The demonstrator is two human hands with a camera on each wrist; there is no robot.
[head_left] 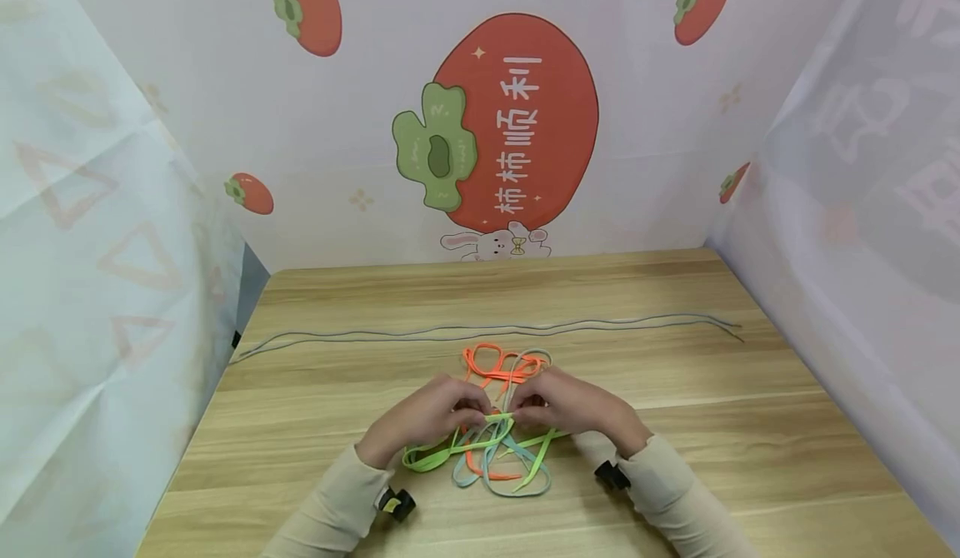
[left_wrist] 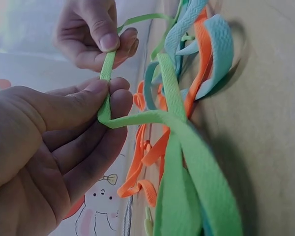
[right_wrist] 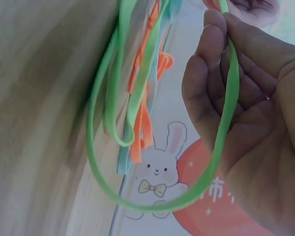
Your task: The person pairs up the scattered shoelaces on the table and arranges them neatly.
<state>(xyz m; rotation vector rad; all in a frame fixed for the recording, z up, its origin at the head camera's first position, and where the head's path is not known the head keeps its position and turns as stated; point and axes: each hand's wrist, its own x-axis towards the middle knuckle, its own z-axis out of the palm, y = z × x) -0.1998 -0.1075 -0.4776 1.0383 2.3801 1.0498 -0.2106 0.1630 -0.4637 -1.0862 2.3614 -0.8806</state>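
Note:
Between thumb and fingers, my left hand (head_left: pixel 444 412) pinches a flat yellow-green shoelace (left_wrist: pixel 107 66). A short way along the same lace, my right hand (head_left: pixel 567 404) pinches it too, so a short stretch spans the two hands. From the right hand the lace (right_wrist: pixel 225 128) hangs in a wide loop. Under and around the hands lies a loose tangle of laces: more of the green one, a light blue lace (head_left: pixel 550 479) and an orange lace (head_left: pixel 491 366). How the laces cross beneath the fingers is partly hidden in the head view.
A long thin grey cord (head_left: pixel 442 329), doubled, stretches across the wooden table (head_left: pixel 300 458) behind the tangle. A white printed backdrop (head_left: pixel 360 125) stands at the table's back edge, with white sheets (head_left: pixel 97 291) on both sides.

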